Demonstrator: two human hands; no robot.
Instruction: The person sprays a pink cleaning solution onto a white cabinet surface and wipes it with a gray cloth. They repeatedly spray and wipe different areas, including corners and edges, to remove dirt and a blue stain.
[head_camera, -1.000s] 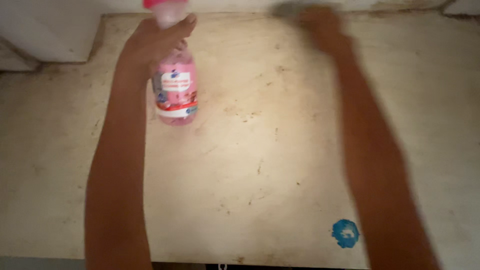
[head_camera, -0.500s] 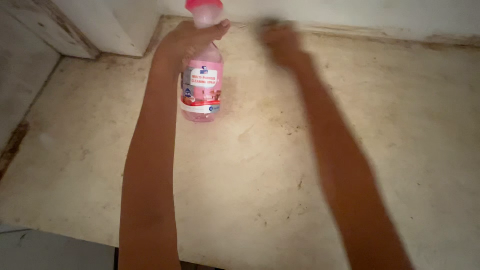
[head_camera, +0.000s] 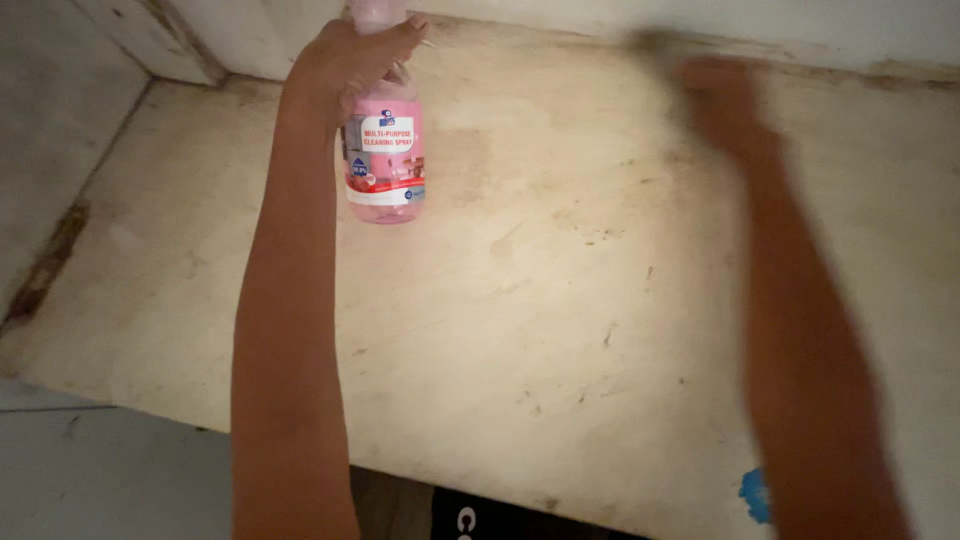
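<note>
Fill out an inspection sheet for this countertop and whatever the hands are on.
Surface: pale stone countertop, stained and scuffed, with dark specks and a darker patch near the back wall.
Job's things: pink spray bottle of clear pink liquid, labelled, held upright above the counter.
Clutter: small blue scrap at the front edge, half hidden by the right forearm.
Hands: left hand gripped round the bottle's neck; right hand blurred near the back edge, what it holds cannot be told.
Cables: nothing seen.
Surroundings: white wall behind, grimy along the joint; a side wall at left; dark gap below the front edge.
</note>
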